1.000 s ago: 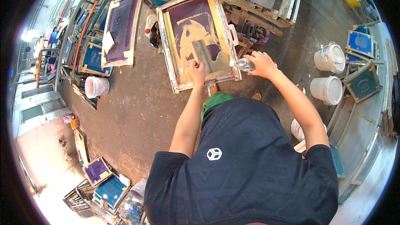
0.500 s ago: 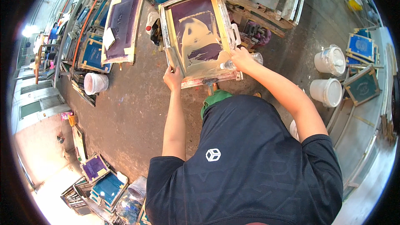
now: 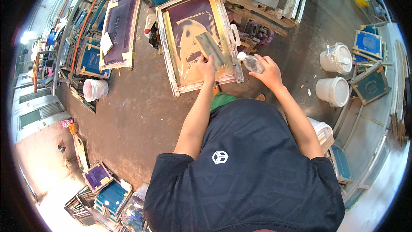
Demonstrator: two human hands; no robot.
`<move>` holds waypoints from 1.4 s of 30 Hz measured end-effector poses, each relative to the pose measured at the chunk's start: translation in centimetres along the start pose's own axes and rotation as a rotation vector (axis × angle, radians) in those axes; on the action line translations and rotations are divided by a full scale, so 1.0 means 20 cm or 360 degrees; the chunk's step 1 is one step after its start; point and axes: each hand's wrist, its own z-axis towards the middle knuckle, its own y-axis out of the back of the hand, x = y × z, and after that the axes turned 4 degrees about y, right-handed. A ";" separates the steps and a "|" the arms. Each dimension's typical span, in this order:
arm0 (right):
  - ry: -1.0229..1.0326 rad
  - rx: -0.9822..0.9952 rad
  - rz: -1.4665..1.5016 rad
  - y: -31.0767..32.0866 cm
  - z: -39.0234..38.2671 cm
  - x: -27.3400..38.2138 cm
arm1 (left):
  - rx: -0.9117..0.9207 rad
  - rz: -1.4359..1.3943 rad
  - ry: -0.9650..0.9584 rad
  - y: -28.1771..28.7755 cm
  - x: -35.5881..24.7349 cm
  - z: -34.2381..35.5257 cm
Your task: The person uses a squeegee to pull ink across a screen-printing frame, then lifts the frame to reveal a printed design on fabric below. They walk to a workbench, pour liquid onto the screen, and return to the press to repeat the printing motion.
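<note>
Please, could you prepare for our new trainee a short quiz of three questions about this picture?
1. Which hand holds the clear bottle?
2. True or false: the left hand is empty.
3. What colour are the strips along the long sides of the framed screen in front of the person?
A) red
B) yellow
C) blue

Key:
1. The right hand.
2. False; it holds a flat tool.
3. B.
</note>
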 end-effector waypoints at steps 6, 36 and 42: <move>-0.0174 -0.0256 0.0248 0.10 -0.21 -0.02 | 0.0305 0.0006 0.0088 0.11 0.16 -0.03; -0.0281 -0.0363 0.0470 0.08 -0.31 0.03 | 0.0975 0.1397 -0.1054 0.34 0.03 0.10; -0.0223 -0.0467 0.0428 0.05 -0.29 -0.01 | 0.1101 0.1814 -0.0771 0.60 0.08 0.33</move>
